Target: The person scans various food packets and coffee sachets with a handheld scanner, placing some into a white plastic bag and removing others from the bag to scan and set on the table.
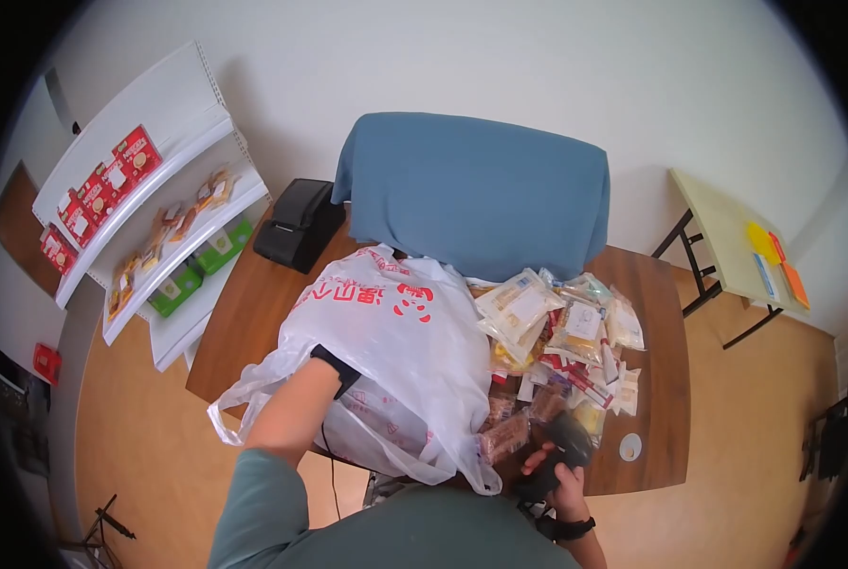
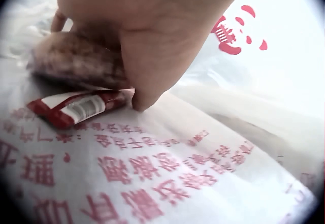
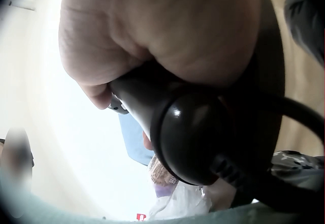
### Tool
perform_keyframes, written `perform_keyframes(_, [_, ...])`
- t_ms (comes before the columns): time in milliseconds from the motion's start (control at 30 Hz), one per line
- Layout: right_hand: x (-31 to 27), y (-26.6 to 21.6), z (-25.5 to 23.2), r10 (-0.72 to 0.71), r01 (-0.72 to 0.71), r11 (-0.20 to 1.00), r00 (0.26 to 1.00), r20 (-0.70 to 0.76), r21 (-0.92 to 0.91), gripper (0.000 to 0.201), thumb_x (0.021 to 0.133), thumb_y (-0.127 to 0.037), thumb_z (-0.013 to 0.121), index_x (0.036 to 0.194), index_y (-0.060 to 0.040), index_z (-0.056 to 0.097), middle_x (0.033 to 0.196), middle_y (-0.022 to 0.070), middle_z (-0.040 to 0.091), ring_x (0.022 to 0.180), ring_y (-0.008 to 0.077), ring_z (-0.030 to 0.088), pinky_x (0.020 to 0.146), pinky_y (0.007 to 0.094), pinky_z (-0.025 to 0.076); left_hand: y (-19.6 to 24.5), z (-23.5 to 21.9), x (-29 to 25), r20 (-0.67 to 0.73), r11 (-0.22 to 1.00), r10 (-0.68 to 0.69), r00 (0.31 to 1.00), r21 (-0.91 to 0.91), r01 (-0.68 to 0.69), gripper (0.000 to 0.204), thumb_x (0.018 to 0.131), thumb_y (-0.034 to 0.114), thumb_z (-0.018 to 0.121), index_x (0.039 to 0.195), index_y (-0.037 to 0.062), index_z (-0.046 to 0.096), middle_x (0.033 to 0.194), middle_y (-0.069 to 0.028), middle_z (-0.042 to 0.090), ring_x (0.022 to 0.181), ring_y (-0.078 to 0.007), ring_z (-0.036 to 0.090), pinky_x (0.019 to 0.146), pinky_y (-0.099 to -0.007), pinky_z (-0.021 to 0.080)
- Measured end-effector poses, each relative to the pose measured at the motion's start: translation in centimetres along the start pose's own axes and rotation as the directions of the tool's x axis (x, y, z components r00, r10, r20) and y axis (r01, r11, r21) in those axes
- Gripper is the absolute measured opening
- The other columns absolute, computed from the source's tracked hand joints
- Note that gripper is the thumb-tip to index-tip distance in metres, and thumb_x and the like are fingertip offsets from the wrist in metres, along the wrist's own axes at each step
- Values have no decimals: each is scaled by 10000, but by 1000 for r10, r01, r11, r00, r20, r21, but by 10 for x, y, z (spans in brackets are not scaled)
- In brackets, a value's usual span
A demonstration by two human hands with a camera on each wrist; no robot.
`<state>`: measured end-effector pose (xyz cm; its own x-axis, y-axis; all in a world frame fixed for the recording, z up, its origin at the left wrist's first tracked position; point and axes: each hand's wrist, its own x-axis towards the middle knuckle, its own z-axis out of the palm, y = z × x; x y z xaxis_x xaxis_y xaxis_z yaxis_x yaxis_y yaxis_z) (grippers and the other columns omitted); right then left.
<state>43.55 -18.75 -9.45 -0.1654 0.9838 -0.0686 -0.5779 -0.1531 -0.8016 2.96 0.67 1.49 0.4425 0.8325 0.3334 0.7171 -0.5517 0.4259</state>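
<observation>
Inside a white plastic bag (image 1: 386, 332) with red print, my left hand (image 2: 147, 36) holds a clear-wrapped brown food packet (image 2: 76, 59), blurred in the left wrist view. Beneath its thumb lies a red and white packet (image 2: 81, 107) with a barcode, on the bag's printed plastic. In the head view the bag covers this hand, and only the forearm and a black wristband show. My right hand (image 1: 568, 488) grips the handle of a black barcode scanner (image 1: 568, 436) at the table's front edge. Its cord (image 3: 269, 186) leaves the handle's end in the right wrist view.
Many packaged foods (image 1: 580, 327) are heaped right of the bag on the wooden table (image 1: 661, 398). A blue cloth (image 1: 471, 190) covers something at the back, beside a black printer-like box (image 1: 299, 226). White shelves (image 1: 173, 109) stand left; a folding table (image 1: 727, 237) stands right.
</observation>
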Motion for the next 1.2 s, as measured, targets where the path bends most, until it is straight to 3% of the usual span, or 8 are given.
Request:
perform_keyframes(233, [1,-11,13,-18,12,997,997,-77,-79,545,906,-353,699,1280,-15,491,910,207,659,817,282,660,746,402,550,39,2,-29,123,992,-100,987,-60,109,250,862,165,657,1083,52,688,1065,-172,695,967,-331,652,987,-466,465])
perform_keyframes(300, [2,-15,15,-17,7,991,997,-76,-131,537,914,-353,692,1279,-16,486,859,191,647,746,268,644,696,389,535,76,-36,-34,843,544,-278,460,-256,799,296,941,303,625,1060,37,677,924,-125,673,787,-200,636,883,-421,516])
perform_keyframes(333, [5,-17,15,-16,7,989,998,-59,-151,532,917,-353,690,1277,-15,489,852,187,644,723,262,637,681,385,530,68,-27,-46,847,520,-290,445,-251,816,296,941,303,625,1060,37,677,924,-125,673,787,-200,636,883,-421,516])
perform_keyframes(400, [6,-19,13,18,-22,989,1000,-25,-149,528,921,-343,689,1282,-15,489,844,180,639,708,253,628,666,379,522,46,-7,-71,640,240,219,737,-767,595,401,1012,382,519,1094,23,678,779,-79,623,622,-166,545,852,-376,502])
perform_keyframes(467, [12,-22,13,16,-15,988,1000,5,-152,524,924,-334,689,1288,-14,489,836,174,634,692,244,619,651,373,513,57,-7,-81,682,-49,103,724,-724,688,608,1007,546,410,1240,20,606,802,-106,589,643,-189,546,776,-392,513])
perform_keyframes(567, [16,-31,20,36,-32,993,999,36,-112,518,926,-313,694,1295,-9,496,819,156,624,682,225,605,633,348,498,71,13,-57,435,-675,88,896,-636,374,770,964,687,334,1465,105,401,954,-115,540,756,-262,575,733,-399,499])
perform_keyframes(933, [7,-85,50,307,-222,913,926,218,-344,393,835,-42,760,1194,4,609,992,56,684,904,125,630,827,298,508,105,62,14,505,-672,-20,863,-646,363,638,987,536,418,1445,92,420,1138,-156,594,979,-333,630,806,-482,560])
perform_keyframes(1200, [11,-82,50,239,-146,920,944,227,-364,446,830,-5,724,1244,6,559,977,55,681,871,124,628,804,297,513,126,57,20,648,-425,-172,742,-728,537,499,985,60,533,1459,67,376,1291,-89,598,1145,-172,633,942,-363,555])
